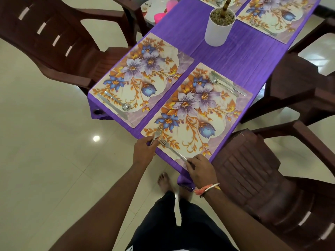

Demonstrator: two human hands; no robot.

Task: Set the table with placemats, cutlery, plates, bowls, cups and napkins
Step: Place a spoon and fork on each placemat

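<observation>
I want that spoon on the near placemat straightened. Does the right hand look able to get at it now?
Likely yes once it lets go: the right hand holds a fork at the placemat's near edge; nothing stands before the spoon.

The far placemat (pixel 275 14) runs off the top edge, and the left hand (pixel 144 151) hides one fork (pixel 157 132) handle.

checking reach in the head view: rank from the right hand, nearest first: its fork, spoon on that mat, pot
1. Fork, at the right hand, mat's near edge.
2. Spoon, mat's far edge.
3. Pot, beyond the mat.
</observation>
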